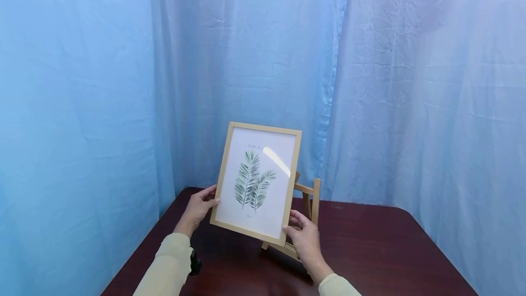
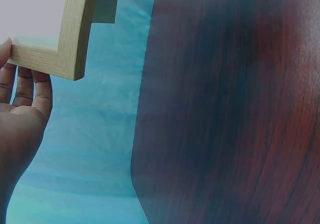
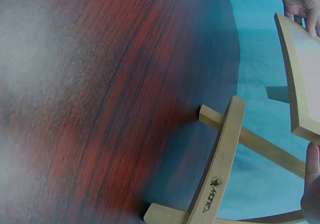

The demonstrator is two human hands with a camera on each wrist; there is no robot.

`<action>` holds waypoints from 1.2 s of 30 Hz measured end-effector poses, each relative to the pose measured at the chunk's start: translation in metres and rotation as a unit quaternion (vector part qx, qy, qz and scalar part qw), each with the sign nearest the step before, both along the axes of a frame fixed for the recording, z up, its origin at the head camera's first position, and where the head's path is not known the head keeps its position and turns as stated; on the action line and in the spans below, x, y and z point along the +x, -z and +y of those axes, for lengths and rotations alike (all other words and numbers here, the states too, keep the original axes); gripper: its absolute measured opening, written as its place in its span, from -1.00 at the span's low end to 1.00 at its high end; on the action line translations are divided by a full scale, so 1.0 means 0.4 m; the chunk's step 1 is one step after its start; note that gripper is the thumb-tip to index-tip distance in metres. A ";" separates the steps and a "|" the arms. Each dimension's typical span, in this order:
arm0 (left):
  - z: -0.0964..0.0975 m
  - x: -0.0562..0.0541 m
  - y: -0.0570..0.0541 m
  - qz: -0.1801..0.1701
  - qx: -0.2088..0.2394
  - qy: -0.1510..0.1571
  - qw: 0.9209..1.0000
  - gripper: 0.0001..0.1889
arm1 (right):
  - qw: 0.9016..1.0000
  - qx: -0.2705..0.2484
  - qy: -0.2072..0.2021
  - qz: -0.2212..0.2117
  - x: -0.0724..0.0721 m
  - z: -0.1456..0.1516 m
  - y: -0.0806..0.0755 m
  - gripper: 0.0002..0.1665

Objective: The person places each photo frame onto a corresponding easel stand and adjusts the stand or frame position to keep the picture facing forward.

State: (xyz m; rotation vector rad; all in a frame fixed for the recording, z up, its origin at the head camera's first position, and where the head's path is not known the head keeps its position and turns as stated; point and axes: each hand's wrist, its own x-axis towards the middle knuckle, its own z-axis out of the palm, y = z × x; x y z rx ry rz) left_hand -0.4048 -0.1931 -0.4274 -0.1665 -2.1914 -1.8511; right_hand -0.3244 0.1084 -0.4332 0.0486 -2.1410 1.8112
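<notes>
A picture frame (image 1: 255, 182) with a light wood border and a print of two green palm leaves is held up, tilted, over the table. My left hand (image 1: 197, 209) grips its left side near the lower corner, thumb in front and fingers behind. On the opposite side, my right hand (image 1: 306, 236) pinches the lower right edge. Behind the frame stands a small wooden easel (image 1: 316, 200), partly hidden by it. In the right wrist view the frame's border (image 3: 295, 84) is raised off the easel's lower bar (image 3: 220, 159). A grey flap (image 2: 106, 6) sticks out from the frame's back.
The dark red-brown wooden table (image 1: 361, 245) carries the easel's feet. Light blue curtains (image 1: 263, 58) hang along the table's back and sides. A black band (image 1: 195, 263) shows at the left sleeve.
</notes>
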 end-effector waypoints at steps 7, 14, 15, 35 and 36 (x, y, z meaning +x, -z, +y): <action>0.030 -0.006 -0.004 0.002 0.011 0.004 1.000 -0.47 | 1.000 0.023 0.012 0.017 0.010 0.024 -0.006 -0.45; 0.053 -0.002 -0.013 0.014 0.010 0.017 1.000 -0.50 | 0.999 0.026 0.020 0.021 0.028 0.048 -0.013 -0.46; 0.056 -0.001 -0.014 0.015 0.011 0.019 1.000 -0.50 | 0.999 0.027 0.021 0.022 0.030 0.051 -0.013 -0.46; 0.117 0.003 -0.022 0.022 0.024 0.060 0.998 -0.50 | 0.998 0.031 0.059 0.012 0.053 0.105 -0.002 -0.45; 0.120 0.001 -0.021 0.021 0.023 0.062 0.998 -0.50 | 0.998 0.030 0.060 0.011 0.053 0.109 0.000 -0.45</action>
